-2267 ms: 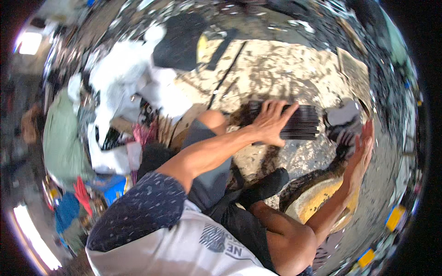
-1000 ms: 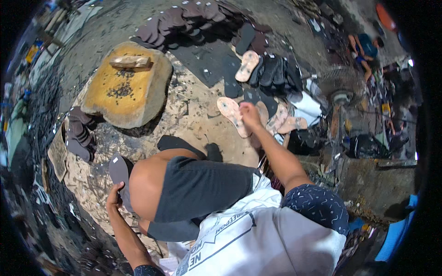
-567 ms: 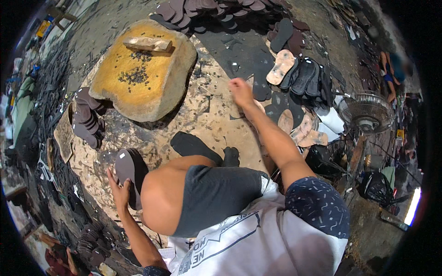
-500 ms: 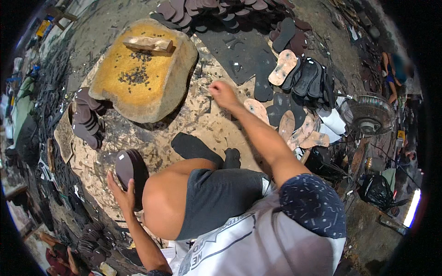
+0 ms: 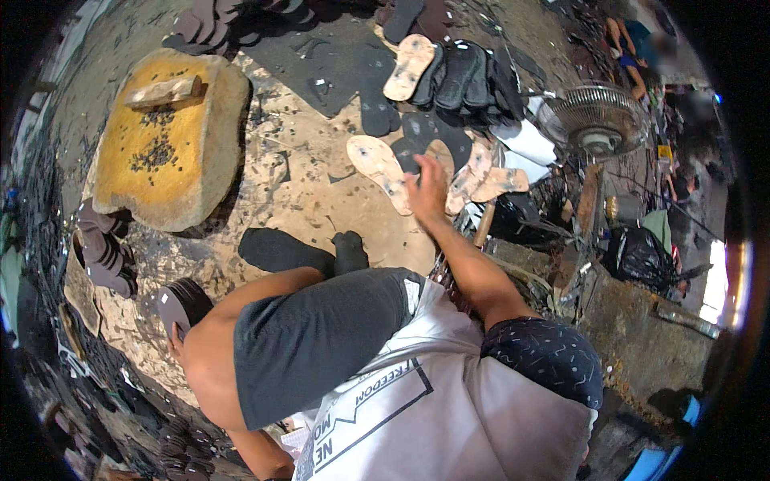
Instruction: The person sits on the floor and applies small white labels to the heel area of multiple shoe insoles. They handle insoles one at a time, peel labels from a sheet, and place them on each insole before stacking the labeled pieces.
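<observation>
My right hand (image 5: pixel 429 188) is over the tan sole-shaped pieces to the right, its fingers apart and nothing visible in them. Just left of its fingertips lies a tan sole piece (image 5: pixel 370 163); whether they touch I cannot tell. On its other side are more tan pieces (image 5: pixel 499 184) and dark sole pieces (image 5: pixel 413 128). Most of my left hand (image 5: pixel 176 337) is behind my bent knee. Only a little of its fingers shows, beside a stack of dark brown soles (image 5: pixel 178 305). Its grip is hidden.
A stone block (image 5: pixel 220 136) with a yellow top, small dark bits and a wooden bar stands at the left. Brown soles (image 5: pixel 104 256) lean below it. Black soles (image 5: pixel 464 76) are grouped at the far right, near a fan (image 5: pixel 597 120). A black bag (image 5: pixel 642 256) lies beyond.
My right hand has gone from the bare board near the stone block to the tan sole pieces, its fingers spreading. The view has swung right. My left hand is now mostly behind the knee.
</observation>
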`<state>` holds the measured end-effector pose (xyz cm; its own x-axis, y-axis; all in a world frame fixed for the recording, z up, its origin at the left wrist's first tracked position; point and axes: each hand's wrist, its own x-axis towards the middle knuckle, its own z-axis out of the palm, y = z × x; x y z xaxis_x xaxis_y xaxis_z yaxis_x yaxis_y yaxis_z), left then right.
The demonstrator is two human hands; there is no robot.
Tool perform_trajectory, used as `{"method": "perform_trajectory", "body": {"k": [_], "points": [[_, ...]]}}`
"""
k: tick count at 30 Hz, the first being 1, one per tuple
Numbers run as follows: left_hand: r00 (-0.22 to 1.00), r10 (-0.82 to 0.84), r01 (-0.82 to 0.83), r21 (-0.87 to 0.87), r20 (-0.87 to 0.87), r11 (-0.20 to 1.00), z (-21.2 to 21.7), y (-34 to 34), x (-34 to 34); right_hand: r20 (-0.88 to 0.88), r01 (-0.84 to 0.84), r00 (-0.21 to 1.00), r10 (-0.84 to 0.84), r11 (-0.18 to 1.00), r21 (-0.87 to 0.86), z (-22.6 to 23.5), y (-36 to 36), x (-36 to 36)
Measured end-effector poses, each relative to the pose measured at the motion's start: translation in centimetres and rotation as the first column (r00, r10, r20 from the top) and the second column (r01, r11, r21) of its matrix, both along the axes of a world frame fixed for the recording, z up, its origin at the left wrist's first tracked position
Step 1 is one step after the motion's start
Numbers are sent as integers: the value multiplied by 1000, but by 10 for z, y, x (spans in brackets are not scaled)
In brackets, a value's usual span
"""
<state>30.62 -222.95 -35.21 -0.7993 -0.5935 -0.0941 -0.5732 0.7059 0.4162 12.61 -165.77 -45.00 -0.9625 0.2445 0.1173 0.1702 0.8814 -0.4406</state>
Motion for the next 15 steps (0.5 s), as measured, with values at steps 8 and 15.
{"method": "perform_trajectory", "body": {"k": [8, 15], "points": [[994, -65, 66, 8, -84, 998, 31, -4, -6, 357, 766, 599, -717, 643, 5, -34, 133, -7], [978, -12, 61, 229, -211, 971, 8, -102, 41, 462, 769, 604, -649, 627, -124, -5, 124, -34]]}}
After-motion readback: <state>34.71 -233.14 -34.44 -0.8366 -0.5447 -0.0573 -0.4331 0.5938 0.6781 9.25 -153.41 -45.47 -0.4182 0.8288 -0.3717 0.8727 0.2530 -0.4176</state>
